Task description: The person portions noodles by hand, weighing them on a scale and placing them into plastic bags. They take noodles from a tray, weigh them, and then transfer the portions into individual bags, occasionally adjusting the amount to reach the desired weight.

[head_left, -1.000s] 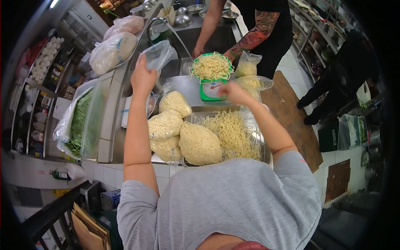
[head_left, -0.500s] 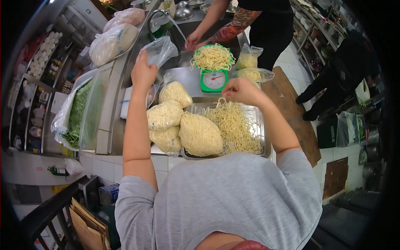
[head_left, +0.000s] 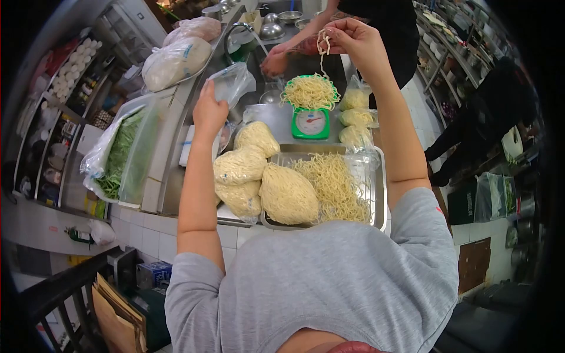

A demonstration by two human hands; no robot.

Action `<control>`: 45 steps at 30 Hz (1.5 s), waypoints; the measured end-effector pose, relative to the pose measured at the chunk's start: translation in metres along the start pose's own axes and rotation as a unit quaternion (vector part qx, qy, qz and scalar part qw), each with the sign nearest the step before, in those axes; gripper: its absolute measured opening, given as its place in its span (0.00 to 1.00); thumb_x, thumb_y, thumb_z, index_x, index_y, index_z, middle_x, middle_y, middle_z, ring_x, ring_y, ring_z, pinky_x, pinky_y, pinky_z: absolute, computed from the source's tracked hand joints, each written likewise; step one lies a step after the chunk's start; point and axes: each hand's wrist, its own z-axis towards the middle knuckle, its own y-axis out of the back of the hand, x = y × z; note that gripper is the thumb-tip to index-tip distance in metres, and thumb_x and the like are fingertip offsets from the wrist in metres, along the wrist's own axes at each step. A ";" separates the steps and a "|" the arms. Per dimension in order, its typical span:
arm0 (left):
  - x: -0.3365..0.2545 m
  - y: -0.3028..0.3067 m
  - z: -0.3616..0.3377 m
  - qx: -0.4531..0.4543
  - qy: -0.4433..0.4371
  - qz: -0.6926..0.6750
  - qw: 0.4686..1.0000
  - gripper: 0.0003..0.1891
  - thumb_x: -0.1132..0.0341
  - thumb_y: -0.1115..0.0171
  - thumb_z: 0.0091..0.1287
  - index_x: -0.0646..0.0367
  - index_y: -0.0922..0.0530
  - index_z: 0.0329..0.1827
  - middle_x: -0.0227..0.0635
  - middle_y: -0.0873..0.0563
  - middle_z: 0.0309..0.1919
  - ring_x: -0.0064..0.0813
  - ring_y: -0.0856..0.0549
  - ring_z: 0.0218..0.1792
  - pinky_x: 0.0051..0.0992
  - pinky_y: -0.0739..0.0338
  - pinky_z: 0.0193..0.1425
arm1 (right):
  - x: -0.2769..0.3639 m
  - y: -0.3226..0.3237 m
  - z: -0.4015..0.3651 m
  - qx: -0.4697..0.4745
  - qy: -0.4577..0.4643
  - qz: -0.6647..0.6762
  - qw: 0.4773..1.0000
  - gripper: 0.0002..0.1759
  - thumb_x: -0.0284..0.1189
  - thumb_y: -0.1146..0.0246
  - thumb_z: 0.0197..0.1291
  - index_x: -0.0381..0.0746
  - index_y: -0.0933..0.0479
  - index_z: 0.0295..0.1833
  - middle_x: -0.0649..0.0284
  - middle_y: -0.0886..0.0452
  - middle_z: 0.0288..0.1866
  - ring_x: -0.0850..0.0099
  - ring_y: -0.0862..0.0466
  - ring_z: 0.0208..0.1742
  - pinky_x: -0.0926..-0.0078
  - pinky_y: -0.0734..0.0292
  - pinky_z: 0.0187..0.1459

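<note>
My left hand (head_left: 210, 112) is closed on the edge of a clear plastic bag (head_left: 234, 81), which hangs open to its right. Raised above the scale, my right hand (head_left: 358, 50) pinches a few noodle strands (head_left: 323, 50) that dangle from the fingertips. Below them a heap of yellow noodles (head_left: 309, 93) lies on the pan of a green dial scale (head_left: 311, 125). Loose noodles (head_left: 334, 185) fill part of a metal tray (head_left: 381, 182) nearer my body. Large bags of noodles (head_left: 288, 194) sit at the tray's left side and beside it.
Small filled bags (head_left: 356, 117) stand in a row right of the scale. Across the sink, a co-worker's hands (head_left: 275, 62) are near the tap (head_left: 238, 26). A bin of green vegetables (head_left: 120, 156) and large wrapped bags (head_left: 176, 63) sit left.
My right hand has risen from above the tray's far edge to over the scale, lifting a few noodle strands. My left hand keeps hold of the bag. The view has shifted slightly.
</note>
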 end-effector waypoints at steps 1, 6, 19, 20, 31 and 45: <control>0.001 0.000 0.000 -0.001 -0.001 -0.003 1.000 0.31 0.69 0.48 0.54 0.67 0.35 0.64 0.49 0.32 0.65 0.46 0.27 0.61 0.36 0.31 0.62 | -0.007 -0.001 0.007 -0.002 0.002 0.004 1.000 0.09 0.26 0.40 0.62 0.30 0.23 0.43 0.62 0.18 0.32 0.77 0.16 0.32 0.83 0.19 0.35; 0.002 -0.008 0.002 0.000 0.006 0.010 1.000 0.31 0.69 0.48 0.53 0.67 0.34 0.64 0.49 0.32 0.65 0.46 0.27 0.61 0.36 0.31 0.62 | -0.069 -0.001 0.036 -0.005 -0.005 0.012 1.000 0.09 0.26 0.38 0.60 0.29 0.23 0.37 0.61 0.18 0.30 0.77 0.17 0.28 0.82 0.19 0.32; 0.001 -0.043 0.016 0.069 0.035 0.020 0.997 0.31 0.68 0.47 0.55 0.65 0.35 0.66 0.45 0.34 0.67 0.43 0.30 0.65 0.36 0.34 0.65 | -0.161 0.015 0.027 0.024 -0.174 -0.203 0.963 0.12 0.29 0.35 0.55 0.29 0.20 0.38 0.58 0.18 0.25 0.73 0.16 0.25 0.76 0.19 0.26; 0.002 -0.047 0.019 0.072 0.032 0.019 0.997 0.32 0.68 0.47 0.55 0.64 0.36 0.66 0.45 0.34 0.68 0.43 0.30 0.65 0.36 0.34 0.65 | -0.162 0.018 0.031 0.019 -0.168 -0.212 0.963 0.13 0.31 0.35 0.55 0.30 0.19 0.38 0.59 0.18 0.25 0.74 0.17 0.24 0.76 0.21 0.25; -0.014 -0.096 0.083 0.080 0.001 0.109 0.991 0.32 0.69 0.45 0.53 0.65 0.36 0.65 0.53 0.33 0.65 0.50 0.23 0.56 0.39 0.28 0.58 | -0.222 0.014 0.028 0.212 -0.133 -0.424 0.871 0.60 0.68 0.33 0.33 0.53 0.44 0.73 0.39 0.42 0.69 0.42 0.40 0.69 0.50 0.42 0.66; -0.020 -0.196 0.078 0.094 -0.091 0.240 0.962 0.31 0.70 0.47 0.58 0.69 0.39 0.67 0.59 0.46 0.70 0.45 0.14 0.34 0.36 0.18 0.36 | -0.250 -0.014 0.002 0.179 -0.143 -0.428 0.874 0.35 0.39 0.28 0.36 0.46 0.25 0.57 0.55 0.18 0.44 0.60 0.18 0.46 0.64 0.24 0.49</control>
